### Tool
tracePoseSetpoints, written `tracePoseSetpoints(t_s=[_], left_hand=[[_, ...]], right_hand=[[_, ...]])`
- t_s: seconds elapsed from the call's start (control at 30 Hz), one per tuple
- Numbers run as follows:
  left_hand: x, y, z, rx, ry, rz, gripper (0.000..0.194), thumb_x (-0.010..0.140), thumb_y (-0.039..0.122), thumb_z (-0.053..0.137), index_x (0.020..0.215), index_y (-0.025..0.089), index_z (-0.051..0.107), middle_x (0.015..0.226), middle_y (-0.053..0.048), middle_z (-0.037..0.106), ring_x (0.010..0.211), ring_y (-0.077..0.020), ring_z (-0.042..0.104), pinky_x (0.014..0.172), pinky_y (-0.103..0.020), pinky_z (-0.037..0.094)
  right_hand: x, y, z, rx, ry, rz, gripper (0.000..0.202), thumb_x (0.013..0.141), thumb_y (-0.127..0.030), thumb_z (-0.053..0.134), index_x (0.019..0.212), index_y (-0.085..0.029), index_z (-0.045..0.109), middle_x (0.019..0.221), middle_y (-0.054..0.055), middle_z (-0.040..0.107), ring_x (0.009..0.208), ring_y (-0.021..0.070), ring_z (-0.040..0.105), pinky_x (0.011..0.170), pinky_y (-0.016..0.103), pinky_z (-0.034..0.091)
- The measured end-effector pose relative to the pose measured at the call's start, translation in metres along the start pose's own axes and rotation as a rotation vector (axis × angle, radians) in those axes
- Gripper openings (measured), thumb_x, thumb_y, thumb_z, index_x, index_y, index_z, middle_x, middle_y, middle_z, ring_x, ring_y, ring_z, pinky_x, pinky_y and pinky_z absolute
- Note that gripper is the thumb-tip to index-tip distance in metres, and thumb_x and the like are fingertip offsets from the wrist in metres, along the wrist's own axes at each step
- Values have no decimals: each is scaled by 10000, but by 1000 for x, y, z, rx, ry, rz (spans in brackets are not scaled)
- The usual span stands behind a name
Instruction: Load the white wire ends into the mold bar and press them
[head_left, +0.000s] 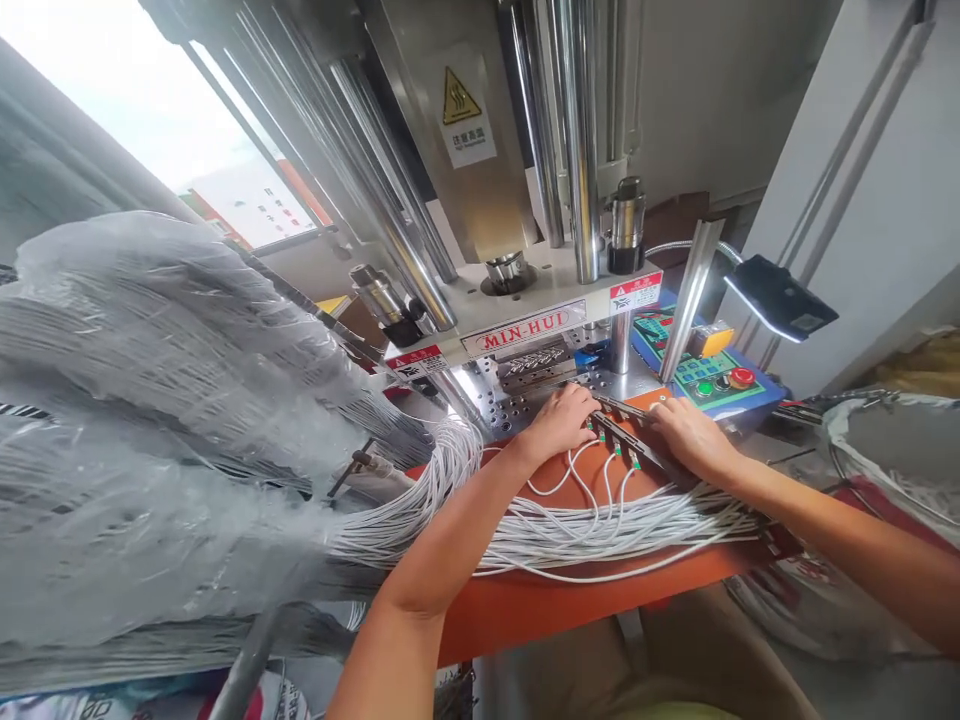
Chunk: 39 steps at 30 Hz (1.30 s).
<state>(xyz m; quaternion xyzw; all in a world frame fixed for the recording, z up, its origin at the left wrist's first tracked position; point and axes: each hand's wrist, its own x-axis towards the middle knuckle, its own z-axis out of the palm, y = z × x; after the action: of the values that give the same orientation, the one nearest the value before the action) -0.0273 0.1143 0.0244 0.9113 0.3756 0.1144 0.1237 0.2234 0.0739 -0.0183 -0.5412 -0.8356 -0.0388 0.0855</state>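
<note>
A dark metal mould plate (627, 436) with slots lies at a slant on the orange work surface. My left hand (564, 418) is closed at its left end, fingers curled over the edge; the fingertips are partly hidden. On the right side, my right hand (691, 436) grips the plate with its fingers bent around it. Small green-and-metal connectors (636, 460) sit along the plate's near edge, and each has a white cable (592, 490) running back toward me. A thick bundle of white cables (540, 535) lies just in front of the plate.
The press (525, 325) stands right behind my hands, with steel columns and a heat warning label. At its right are a control box (720, 385) with buttons and a lamp (781, 298). Plastic-wrapped cable bundles (165, 400) hang at left. The orange surface (525, 610) ends near my lap.
</note>
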Motion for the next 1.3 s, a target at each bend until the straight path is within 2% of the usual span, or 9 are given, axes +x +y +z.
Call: tracePoseSetpoints(t_s=[0.23, 0.33, 0.43, 0.57, 0.73, 0.9, 1.0, 1.1, 1.3], left_hand=[[-5, -5, 1, -43, 14, 65, 236, 760, 230, 691, 987, 200, 634, 1056, -75, 567, 1130, -246, 445, 1016, -350, 370], [-14, -1, 1, -45, 21, 3, 245, 736, 231, 711, 963, 198, 626, 1042, -68, 589, 1101, -245, 481, 1014, -359, 363], [-28, 3, 2, -36, 17, -86, 282, 726, 254, 723, 981, 200, 614, 1005, -50, 618, 1022, -239, 533, 997, -383, 361], [-42, 2, 5, -38, 34, -91, 303, 754, 259, 699, 1040, 221, 606, 1041, -28, 629, 1005, -222, 549, 971, -375, 385], [-48, -1, 11, -136, 120, -72, 302, 737, 245, 725, 1022, 216, 631, 1039, -24, 652, 1004, -208, 547, 945, -355, 425], [-52, 2, 16, -176, 275, -140, 314, 692, 213, 772, 988, 207, 666, 1014, -31, 678, 990, -213, 555, 913, -358, 441], [-46, -5, 8, -111, 382, -204, 352, 663, 212, 796, 994, 215, 677, 1056, -36, 677, 1024, -224, 552, 931, -374, 428], [-31, -26, -8, -37, 469, -293, 368, 641, 204, 807, 988, 221, 685, 1045, -35, 683, 1035, -233, 558, 942, -382, 420], [-10, -83, -30, -45, 583, -546, 362, 617, 192, 815, 959, 235, 705, 1014, -31, 709, 1018, -240, 602, 944, -404, 423]], right_hand=[[3, 3, 7, 12, 15, 11, 122, 912, -250, 483, 955, -195, 583, 933, 91, 571, 886, 249, 483, 695, 318, 361], [5, 3, 3, 49, -18, 31, 160, 903, -241, 497, 1010, -203, 609, 930, 87, 575, 895, 243, 502, 719, 319, 381], [0, -1, -8, 124, 19, 49, 386, 878, -274, 543, 1260, -219, 529, 1044, 110, 596, 968, 270, 528, 759, 356, 416], [-18, -19, -22, 335, 12, -171, 708, 809, -301, 636, 1442, -270, 321, 1304, 103, 543, 1151, 285, 511, 888, 411, 439], [-29, -40, -15, 289, -69, -240, 558, 763, -202, 656, 1296, -209, 494, 1132, 112, 636, 1089, 304, 559, 864, 440, 480], [-24, -43, -12, 287, 7, -206, 495, 790, -178, 610, 1271, -226, 504, 1077, 84, 643, 1026, 269, 577, 832, 400, 500], [0, -36, -17, 269, 72, -216, 367, 823, -176, 561, 1186, -233, 555, 1058, 79, 642, 983, 244, 582, 788, 360, 500], [48, -27, -19, 201, 129, -259, 214, 831, -187, 553, 1035, -212, 613, 986, 90, 652, 914, 248, 579, 741, 361, 491], [159, -19, -4, 380, 115, -369, 363, 750, -161, 617, 1107, -216, 653, 1058, 108, 682, 1032, 285, 568, 873, 435, 473]])
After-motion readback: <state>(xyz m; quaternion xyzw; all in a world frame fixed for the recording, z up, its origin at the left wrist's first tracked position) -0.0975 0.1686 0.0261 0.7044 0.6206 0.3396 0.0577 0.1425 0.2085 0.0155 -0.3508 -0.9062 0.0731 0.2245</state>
